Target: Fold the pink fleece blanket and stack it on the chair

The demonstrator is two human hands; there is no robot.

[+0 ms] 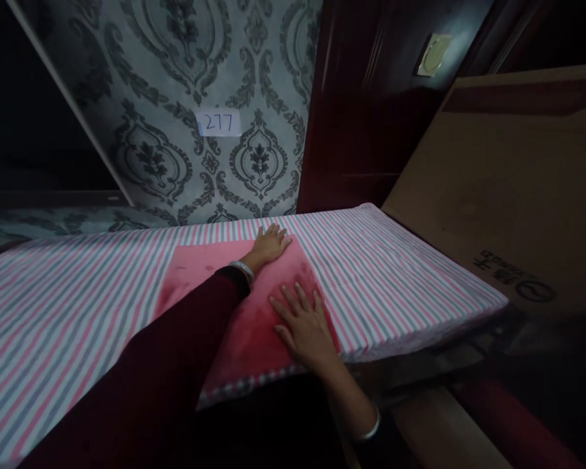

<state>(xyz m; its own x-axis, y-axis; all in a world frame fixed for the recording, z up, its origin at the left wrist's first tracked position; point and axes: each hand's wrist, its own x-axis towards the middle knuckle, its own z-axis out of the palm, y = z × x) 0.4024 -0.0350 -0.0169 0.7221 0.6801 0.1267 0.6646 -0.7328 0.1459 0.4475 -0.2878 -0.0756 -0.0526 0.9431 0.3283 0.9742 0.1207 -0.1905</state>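
Observation:
A flat pink-to-red sheet (261,309) with darker red patches lies on the striped cloth (371,273). I cannot tell whether it is fabric, paper or plastic. Near the sheet's far right corner, my left hand (271,245) rests flat with fingers stretched out; a bracelet and dark sleeve are at its wrist. Closer to me, my right hand (306,326) lies with fingers spread over the right side of the sheet. Neither hand grips anything.
The striped cloth covers a table against a patterned wall (258,156). A paper label reading 277 (219,122) is on the wall. To the right leans a large cardboard box (508,189). A dark screen (34,117) hangs at upper left.

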